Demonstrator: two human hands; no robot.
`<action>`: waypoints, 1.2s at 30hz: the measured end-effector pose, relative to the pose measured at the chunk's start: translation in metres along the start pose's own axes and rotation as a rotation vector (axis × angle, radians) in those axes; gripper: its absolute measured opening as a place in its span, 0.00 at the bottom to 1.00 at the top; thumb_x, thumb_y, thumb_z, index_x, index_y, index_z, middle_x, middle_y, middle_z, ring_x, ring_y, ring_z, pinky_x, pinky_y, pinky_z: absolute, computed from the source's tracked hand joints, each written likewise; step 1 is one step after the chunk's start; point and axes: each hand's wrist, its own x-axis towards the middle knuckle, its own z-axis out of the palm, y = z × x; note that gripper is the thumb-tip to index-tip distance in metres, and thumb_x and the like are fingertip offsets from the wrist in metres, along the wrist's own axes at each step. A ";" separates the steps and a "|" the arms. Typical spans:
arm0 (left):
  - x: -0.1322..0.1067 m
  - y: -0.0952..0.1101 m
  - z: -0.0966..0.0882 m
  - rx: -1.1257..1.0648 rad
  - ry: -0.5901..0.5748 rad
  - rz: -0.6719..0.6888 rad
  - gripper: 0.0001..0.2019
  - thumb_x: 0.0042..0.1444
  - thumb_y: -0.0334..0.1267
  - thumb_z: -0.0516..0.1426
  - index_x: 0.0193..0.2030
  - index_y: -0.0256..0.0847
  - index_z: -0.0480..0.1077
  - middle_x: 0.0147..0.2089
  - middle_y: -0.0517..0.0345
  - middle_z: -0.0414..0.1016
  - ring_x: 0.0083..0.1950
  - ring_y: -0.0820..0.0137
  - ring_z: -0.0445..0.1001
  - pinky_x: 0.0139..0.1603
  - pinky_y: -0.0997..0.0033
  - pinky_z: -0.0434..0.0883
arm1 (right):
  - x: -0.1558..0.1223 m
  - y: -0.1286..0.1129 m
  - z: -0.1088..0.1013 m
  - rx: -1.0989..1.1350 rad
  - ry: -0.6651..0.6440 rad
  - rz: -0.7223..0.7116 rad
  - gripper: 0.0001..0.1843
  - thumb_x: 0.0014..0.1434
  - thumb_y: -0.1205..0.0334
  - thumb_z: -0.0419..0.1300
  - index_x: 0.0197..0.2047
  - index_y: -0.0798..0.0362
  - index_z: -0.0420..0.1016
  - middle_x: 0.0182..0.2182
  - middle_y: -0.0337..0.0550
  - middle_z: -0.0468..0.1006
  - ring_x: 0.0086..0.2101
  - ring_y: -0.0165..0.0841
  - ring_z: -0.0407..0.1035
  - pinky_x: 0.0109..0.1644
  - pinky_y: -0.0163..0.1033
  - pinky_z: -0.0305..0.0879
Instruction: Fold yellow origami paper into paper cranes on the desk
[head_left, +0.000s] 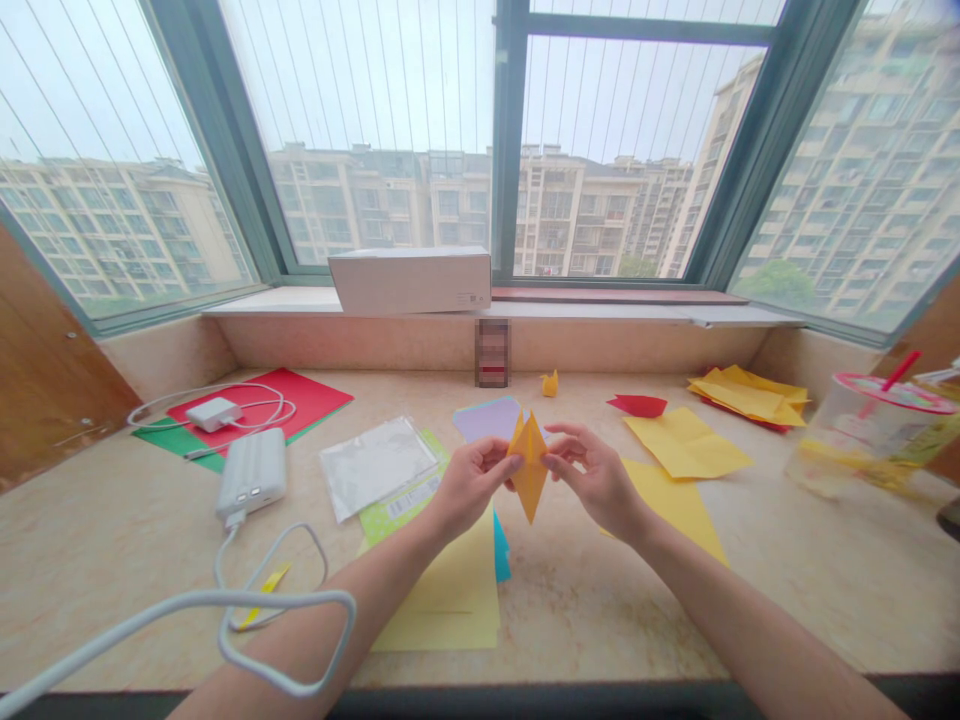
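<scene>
A folded piece of orange-yellow origami paper (531, 478), diamond-shaped with split points at the top, is held up above the counter. My left hand (480, 480) pinches its left corner between thumb and fingers. At its right corner, my right hand (592, 475) is closed with thumb and index finger on the paper. Behind it lies a sheet of lilac paper (484, 417). A small folded yellow paper figure (550, 383) stands farther back. Under my left forearm are pale yellow sheets (442, 600), with a blue paper edge (501, 548) showing.
Yellow sheets (686, 445) and a red folded paper (637, 404) lie right, near a stack of yellow paper (750, 392) and a plastic cup (862, 430). Left are a white power bank (255, 470), looping cable (187, 603), clear packet (375, 465) and red paper (300, 405). A white box (410, 282) sits on the sill.
</scene>
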 end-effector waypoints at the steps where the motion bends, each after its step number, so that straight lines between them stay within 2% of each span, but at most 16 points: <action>1: 0.000 0.000 0.000 0.002 0.004 -0.003 0.18 0.54 0.50 0.66 0.37 0.34 0.75 0.33 0.52 0.81 0.29 0.70 0.74 0.32 0.71 0.71 | 0.000 0.000 0.000 -0.005 0.000 0.005 0.22 0.61 0.49 0.64 0.54 0.51 0.70 0.32 0.41 0.79 0.29 0.33 0.73 0.35 0.41 0.72; 5: 0.000 0.001 0.001 0.000 0.012 0.005 0.17 0.54 0.50 0.65 0.35 0.35 0.75 0.31 0.53 0.80 0.28 0.71 0.73 0.29 0.72 0.70 | 0.000 0.001 -0.001 -0.024 -0.004 0.014 0.22 0.61 0.50 0.64 0.55 0.51 0.72 0.32 0.42 0.79 0.30 0.33 0.73 0.36 0.41 0.73; 8: 0.000 0.002 0.002 0.018 0.014 0.025 0.17 0.54 0.50 0.65 0.36 0.35 0.75 0.33 0.53 0.80 0.30 0.70 0.74 0.29 0.72 0.70 | 0.000 0.003 -0.001 -0.057 0.009 0.013 0.18 0.61 0.50 0.64 0.50 0.51 0.76 0.32 0.42 0.80 0.30 0.34 0.73 0.36 0.41 0.73; 12: -0.001 0.002 0.002 0.091 0.036 0.069 0.16 0.55 0.48 0.65 0.39 0.36 0.76 0.40 0.50 0.80 0.39 0.66 0.76 0.38 0.69 0.73 | -0.001 0.000 -0.001 -0.113 0.037 -0.014 0.13 0.62 0.51 0.63 0.41 0.52 0.78 0.30 0.42 0.79 0.28 0.33 0.72 0.34 0.41 0.72; 15: 0.000 0.001 0.000 0.109 0.117 0.102 0.19 0.52 0.47 0.67 0.45 0.37 0.74 0.47 0.47 0.78 0.48 0.62 0.76 0.46 0.66 0.73 | 0.000 -0.003 -0.002 -0.090 0.032 -0.104 0.10 0.63 0.53 0.62 0.39 0.51 0.77 0.37 0.45 0.79 0.30 0.32 0.73 0.37 0.41 0.73; 17: 0.001 0.000 -0.001 0.090 0.161 0.085 0.23 0.50 0.48 0.68 0.48 0.37 0.72 0.48 0.46 0.78 0.49 0.61 0.76 0.46 0.65 0.74 | 0.000 -0.004 -0.002 -0.098 0.041 -0.165 0.08 0.63 0.55 0.62 0.38 0.51 0.77 0.41 0.46 0.78 0.34 0.34 0.74 0.40 0.41 0.74; 19: 0.002 -0.001 -0.001 0.034 0.127 0.015 0.23 0.52 0.51 0.66 0.47 0.35 0.72 0.44 0.46 0.79 0.44 0.63 0.78 0.44 0.64 0.75 | 0.000 -0.004 -0.003 -0.145 0.051 -0.199 0.07 0.63 0.56 0.62 0.37 0.50 0.77 0.43 0.47 0.77 0.38 0.35 0.74 0.42 0.42 0.74; 22: 0.000 -0.003 0.001 -0.088 -0.024 -0.108 0.27 0.59 0.58 0.58 0.45 0.31 0.74 0.38 0.44 0.81 0.36 0.65 0.79 0.40 0.64 0.76 | 0.000 -0.004 -0.004 -0.221 0.056 -0.221 0.07 0.64 0.58 0.61 0.35 0.49 0.78 0.47 0.48 0.75 0.38 0.35 0.73 0.42 0.42 0.74; 25: -0.003 -0.001 0.003 -0.193 -0.136 -0.143 0.32 0.62 0.63 0.51 0.46 0.29 0.76 0.39 0.40 0.81 0.36 0.63 0.80 0.38 0.65 0.76 | -0.001 -0.004 -0.004 -0.263 0.056 -0.239 0.08 0.64 0.58 0.61 0.35 0.49 0.79 0.46 0.48 0.74 0.36 0.33 0.73 0.40 0.42 0.74; 29: -0.006 0.005 0.005 -0.166 -0.170 -0.104 0.26 0.59 0.58 0.58 0.47 0.32 0.76 0.41 0.43 0.82 0.38 0.63 0.81 0.39 0.67 0.76 | -0.001 -0.005 -0.004 -0.279 0.054 -0.264 0.07 0.64 0.60 0.60 0.36 0.49 0.79 0.42 0.46 0.76 0.33 0.33 0.72 0.38 0.42 0.73; 33: -0.005 0.004 0.006 -0.125 -0.155 -0.090 0.23 0.54 0.51 0.65 0.50 0.35 0.73 0.40 0.48 0.82 0.38 0.63 0.81 0.37 0.68 0.76 | -0.002 -0.009 -0.003 -0.281 0.017 -0.272 0.08 0.64 0.63 0.58 0.36 0.49 0.79 0.39 0.47 0.77 0.37 0.36 0.72 0.41 0.43 0.72; 36: -0.003 0.000 0.006 -0.134 -0.122 -0.084 0.24 0.54 0.48 0.66 0.51 0.35 0.70 0.38 0.50 0.81 0.34 0.65 0.80 0.33 0.69 0.76 | -0.002 -0.010 -0.002 -0.223 -0.011 -0.186 0.09 0.64 0.62 0.56 0.39 0.50 0.79 0.37 0.46 0.78 0.36 0.36 0.73 0.42 0.43 0.71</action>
